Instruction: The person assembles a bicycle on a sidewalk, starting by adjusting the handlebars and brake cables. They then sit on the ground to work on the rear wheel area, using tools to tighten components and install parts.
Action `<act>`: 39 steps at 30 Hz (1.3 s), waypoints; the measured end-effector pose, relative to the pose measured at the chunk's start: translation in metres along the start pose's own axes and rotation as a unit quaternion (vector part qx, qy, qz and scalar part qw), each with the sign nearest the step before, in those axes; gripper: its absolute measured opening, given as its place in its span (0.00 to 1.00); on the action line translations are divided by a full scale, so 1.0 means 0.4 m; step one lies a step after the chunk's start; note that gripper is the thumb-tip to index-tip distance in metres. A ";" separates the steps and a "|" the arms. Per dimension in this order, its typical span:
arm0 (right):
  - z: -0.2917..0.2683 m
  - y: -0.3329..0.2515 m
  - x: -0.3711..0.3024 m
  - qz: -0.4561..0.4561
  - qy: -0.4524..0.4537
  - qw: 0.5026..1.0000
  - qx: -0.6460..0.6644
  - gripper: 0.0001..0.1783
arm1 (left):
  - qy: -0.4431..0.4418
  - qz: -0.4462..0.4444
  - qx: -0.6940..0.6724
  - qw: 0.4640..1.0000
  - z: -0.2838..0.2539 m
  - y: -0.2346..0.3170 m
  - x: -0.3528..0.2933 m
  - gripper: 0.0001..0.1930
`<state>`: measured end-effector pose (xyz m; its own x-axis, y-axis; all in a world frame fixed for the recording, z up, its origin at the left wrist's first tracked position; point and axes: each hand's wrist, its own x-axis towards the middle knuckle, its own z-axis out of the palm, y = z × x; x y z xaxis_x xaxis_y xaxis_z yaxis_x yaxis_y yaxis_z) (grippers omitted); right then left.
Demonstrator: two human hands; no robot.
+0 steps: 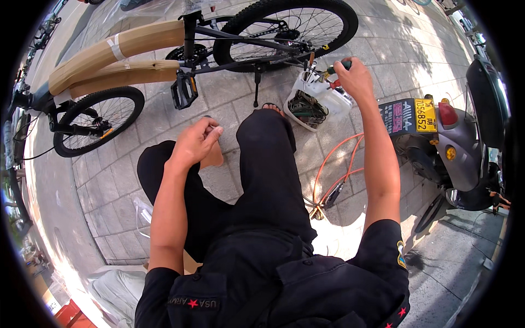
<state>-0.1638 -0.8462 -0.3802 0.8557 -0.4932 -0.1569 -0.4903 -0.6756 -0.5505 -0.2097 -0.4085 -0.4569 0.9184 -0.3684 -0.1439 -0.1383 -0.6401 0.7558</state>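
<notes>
My right hand (358,81) is closed around the dark green handle of a screwdriver (331,70), just above an open white plastic container (340,106). Inside that container lies a jumble of metal hand tools (307,109), and a red handle (334,85) shows right under my fingers. Over my left knee my left hand (196,141) hovers with its fingers curled together; whatever they may hold is hidden. Beyond both hands stands a black bicycle (257,46), its frame tubes wrapped in brown cardboard (120,46). The pedal (185,90) and kickstand (257,85) face me.
An orange hose (322,169) loops across the paving right of my leg, with a dark fitting (334,192) on it. A parked grey scooter (459,153) stands on the right. Grey-white sheeting (117,290) lies at the lower left.
</notes>
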 end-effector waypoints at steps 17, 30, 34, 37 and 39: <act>0.190 0.086 0.176 -0.065 -0.033 0.958 -0.277 0.48 | 0.002 0.026 0.025 0.999 -0.048 0.036 -0.017 0.18; 0.252 0.439 0.056 -0.091 -0.025 0.966 -0.239 0.31 | 0.410 0.127 -0.414 0.803 -0.337 -0.100 -0.361 0.17; 0.309 0.533 0.107 -0.149 0.015 0.926 -0.347 0.36 | 0.585 -0.018 -0.329 0.741 -0.390 -0.297 -0.752 0.19; 0.304 0.433 0.121 -0.199 -0.036 0.907 -0.370 0.40 | 0.698 -0.116 -0.359 0.608 -0.275 -0.394 -1.033 0.21; 0.291 0.340 0.129 -0.136 -0.134 0.897 -0.398 0.42 | 0.734 -0.176 -0.395 0.523 -0.140 -0.430 -1.168 0.19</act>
<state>-0.1671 -0.8998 -0.5587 0.9178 -0.1739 -0.3570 -0.1292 -0.9809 0.1457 -0.5944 -0.0883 -0.4839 0.2091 0.9652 -0.1568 -0.2013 0.1994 0.9590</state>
